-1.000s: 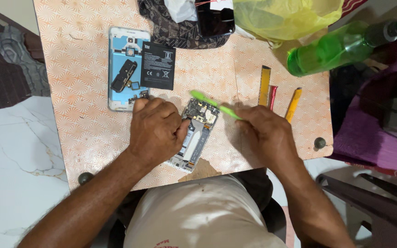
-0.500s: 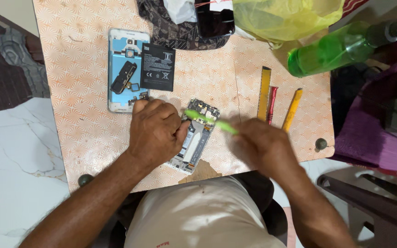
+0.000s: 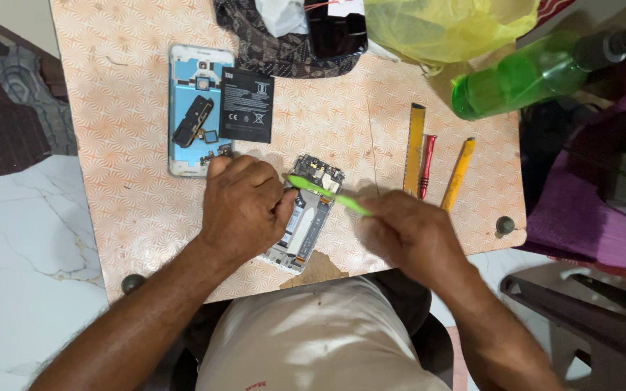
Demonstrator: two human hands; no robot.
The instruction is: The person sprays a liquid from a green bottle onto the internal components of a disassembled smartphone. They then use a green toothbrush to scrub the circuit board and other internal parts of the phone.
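Note:
An opened phone frame [image 3: 306, 217] with its circuit board exposed lies on the small patterned table [image 3: 132, 145]. My left hand [image 3: 244, 206] presses down on the frame's left side and holds it. My right hand [image 3: 407, 235] grips a thin green pry tool [image 3: 324, 193], whose tip lies across the upper part of the frame close to my left thumb. The lower part of the frame is partly hidden under my left hand.
A blue phone back cover [image 3: 193, 108] and a black battery [image 3: 246, 105] lie at the upper left. A yellow strip [image 3: 414, 148], a red tool [image 3: 427, 166] and a yellow tool [image 3: 458, 174] lie at the right. A green bottle [image 3: 523, 76], yellow bag [image 3: 443, 25] and dark cloth [image 3: 269, 43] crowd the far edge.
My right hand has moved left and slightly down, bringing the green pry tool's tip leftward across the phone frame toward my left thumb. The left hand stays put.

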